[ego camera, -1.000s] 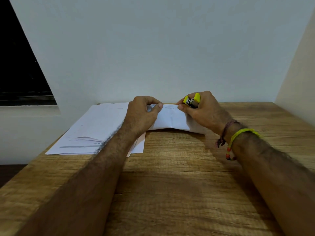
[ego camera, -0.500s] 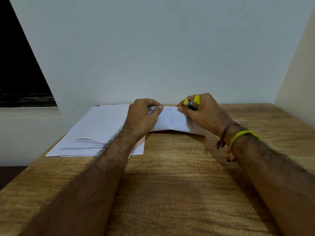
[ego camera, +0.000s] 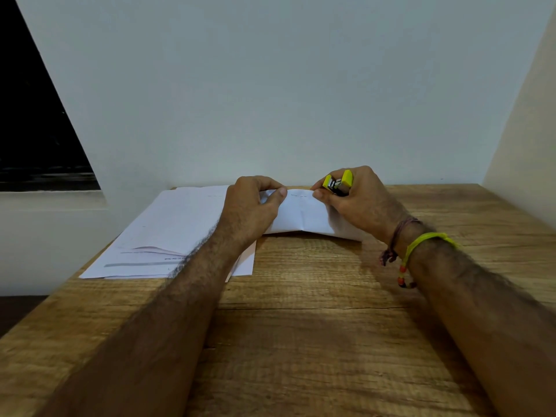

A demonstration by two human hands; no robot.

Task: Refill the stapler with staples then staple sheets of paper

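A folded set of white sheets (ego camera: 301,215) stands tilted on the wooden table (ego camera: 316,326) near the wall. My left hand (ego camera: 251,209) pinches its upper left edge between thumb and fingers. My right hand (ego camera: 358,200) grips a small yellow stapler (ego camera: 337,183) with a metal mouth and also pinches the sheets' upper right edge with the thumb. The stapler sits just above that edge; whether its mouth is on the paper I cannot tell. A few small staple marks show along the top edge.
A loose stack of white papers (ego camera: 168,236) lies flat at the left, partly under my left forearm. The wall stands right behind the sheets. A dark window opening (ego camera: 36,130) is at the far left. Bare wood stretches in front.
Both hands and the sheets stay almost in place; the stapler has shifted only slightly above the top edge.
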